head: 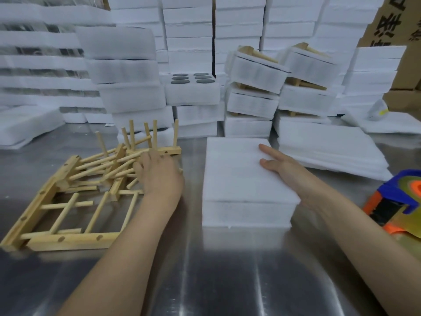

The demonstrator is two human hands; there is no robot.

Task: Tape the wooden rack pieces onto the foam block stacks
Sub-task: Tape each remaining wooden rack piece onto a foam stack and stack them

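On the brushed steel table (227, 270), a jumbled pile of pale wooden rack pieces (91, 179), square rails set with round dowels, lies left of a stack of soft white rectangular foam blocks (241, 201). The left hand (159, 176) rests on the pile's right side with its fingers bent down among the dowels, and whether they grip one is hidden. The right hand (287, 172) lies flat with straight fingers on the stack's top right, near an orange-and-blue plastic tape dispenser (396, 201).

Both bare arms are reaching forward from the bottom edge. The left arm (127, 236) is angling up toward the right, and the left hand (159, 176) is lying back upward, its fingers bending down and away, their tips hidden. The right arm (355, 224) is slanting up toward the left. The right hand (288, 173) is resting palm down, fingers straight and slightly spread.
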